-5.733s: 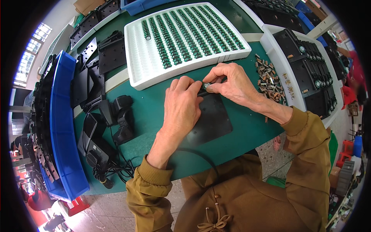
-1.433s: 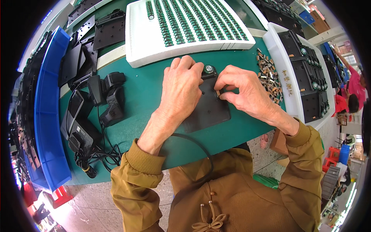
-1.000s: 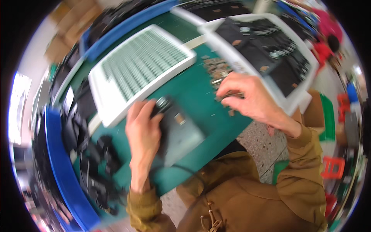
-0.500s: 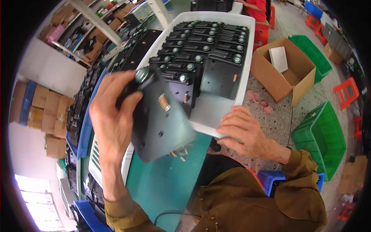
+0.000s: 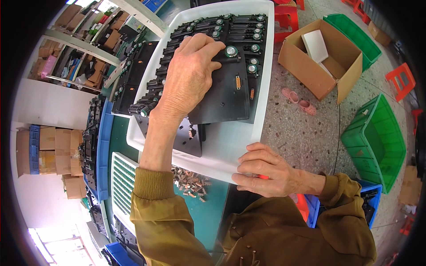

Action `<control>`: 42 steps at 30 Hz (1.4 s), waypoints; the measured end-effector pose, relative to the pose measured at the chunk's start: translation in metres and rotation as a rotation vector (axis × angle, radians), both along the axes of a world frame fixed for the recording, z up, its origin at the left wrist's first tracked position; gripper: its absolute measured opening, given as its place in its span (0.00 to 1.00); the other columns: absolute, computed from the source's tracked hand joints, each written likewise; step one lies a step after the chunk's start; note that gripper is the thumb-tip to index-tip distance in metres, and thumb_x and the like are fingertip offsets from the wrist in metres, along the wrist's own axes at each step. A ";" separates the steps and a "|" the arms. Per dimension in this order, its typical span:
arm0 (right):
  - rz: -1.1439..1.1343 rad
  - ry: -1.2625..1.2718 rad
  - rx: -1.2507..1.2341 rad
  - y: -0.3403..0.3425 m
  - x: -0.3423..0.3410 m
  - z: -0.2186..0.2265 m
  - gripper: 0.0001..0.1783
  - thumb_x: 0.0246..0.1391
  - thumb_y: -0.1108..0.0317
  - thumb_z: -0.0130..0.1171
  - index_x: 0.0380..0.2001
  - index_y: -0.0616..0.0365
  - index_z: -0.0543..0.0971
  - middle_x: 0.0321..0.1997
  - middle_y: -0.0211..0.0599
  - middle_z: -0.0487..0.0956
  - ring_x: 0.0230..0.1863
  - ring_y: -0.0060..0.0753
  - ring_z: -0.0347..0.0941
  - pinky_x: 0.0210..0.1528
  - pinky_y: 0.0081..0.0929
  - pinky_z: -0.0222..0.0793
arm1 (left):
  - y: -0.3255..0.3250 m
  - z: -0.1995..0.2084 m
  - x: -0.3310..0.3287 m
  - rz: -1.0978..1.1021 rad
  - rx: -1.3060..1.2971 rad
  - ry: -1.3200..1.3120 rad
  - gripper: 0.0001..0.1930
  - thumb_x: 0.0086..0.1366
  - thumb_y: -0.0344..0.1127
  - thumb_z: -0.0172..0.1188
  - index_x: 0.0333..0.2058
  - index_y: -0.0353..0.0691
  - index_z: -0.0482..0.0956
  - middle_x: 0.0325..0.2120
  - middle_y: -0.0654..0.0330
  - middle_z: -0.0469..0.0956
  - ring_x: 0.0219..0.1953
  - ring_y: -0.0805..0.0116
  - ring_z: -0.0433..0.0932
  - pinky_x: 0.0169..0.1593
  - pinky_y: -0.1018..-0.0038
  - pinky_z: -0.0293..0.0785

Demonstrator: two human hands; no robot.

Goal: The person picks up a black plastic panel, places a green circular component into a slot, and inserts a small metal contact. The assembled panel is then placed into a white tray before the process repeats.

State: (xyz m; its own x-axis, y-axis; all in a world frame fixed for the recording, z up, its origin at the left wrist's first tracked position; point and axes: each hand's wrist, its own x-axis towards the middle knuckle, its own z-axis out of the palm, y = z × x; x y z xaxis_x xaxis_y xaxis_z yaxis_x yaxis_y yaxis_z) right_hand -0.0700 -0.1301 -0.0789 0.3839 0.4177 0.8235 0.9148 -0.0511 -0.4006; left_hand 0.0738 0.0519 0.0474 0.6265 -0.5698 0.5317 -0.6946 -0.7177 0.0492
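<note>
My left hand (image 5: pixel 191 73) is closed on the top edge of a flat black panel (image 5: pixel 222 98). The panel has a round silver part with a green ring at its top corner and a small copper-coloured piece on its face. It lies over other panels in a long white tray (image 5: pixel 208 165), where rows of similar black panels (image 5: pixel 242 25) overlap. Beside my left wrist another black panel (image 5: pixel 186 141) lies in the tray. At the tray's near right corner, my right hand (image 5: pixel 270 172) grips the rim.
Small copper-coloured pieces (image 5: pixel 191 181) are heaped on the green table (image 5: pixel 202 217). A white rack of small green parts (image 5: pixel 124 181) and a blue bin (image 5: pixel 104 150) stand left. On the floor at right are an open cardboard box (image 5: pixel 306 71), a green crate (image 5: pixel 377 146) and pink clogs (image 5: pixel 306 106).
My left hand has carried the panel forward and right, from above the tray's near left edge to over the stacked panels. My right hand stays on the tray's corner. The view has shifted.
</note>
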 end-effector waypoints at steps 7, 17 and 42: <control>0.019 0.013 0.021 -0.001 0.003 0.003 0.18 0.45 0.67 0.73 0.40 0.58 0.83 0.41 0.33 0.77 0.45 0.36 0.75 0.55 0.45 0.72 | -0.009 -0.023 0.000 -0.029 0.089 -0.017 0.17 0.49 0.20 0.67 0.41 0.35 0.81 0.36 0.58 0.75 0.42 0.58 0.75 0.48 0.65 0.72; 0.026 0.018 0.062 0.002 0.002 0.004 0.15 0.45 0.70 0.70 0.37 0.62 0.82 0.40 0.35 0.75 0.44 0.36 0.74 0.54 0.44 0.72 | -0.024 -0.036 -0.007 -0.074 0.013 0.012 0.18 0.48 0.18 0.65 0.40 0.34 0.79 0.37 0.58 0.75 0.43 0.58 0.74 0.49 0.65 0.72; 0.006 -0.006 -0.039 -0.002 0.003 0.015 0.24 0.31 0.70 0.76 0.37 0.61 0.82 0.41 0.38 0.76 0.45 0.44 0.74 0.52 0.48 0.71 | 0.016 -0.011 -0.118 0.040 -0.101 0.049 0.27 0.43 0.20 0.65 0.47 0.33 0.79 0.45 0.49 0.75 0.48 0.49 0.75 0.51 0.60 0.74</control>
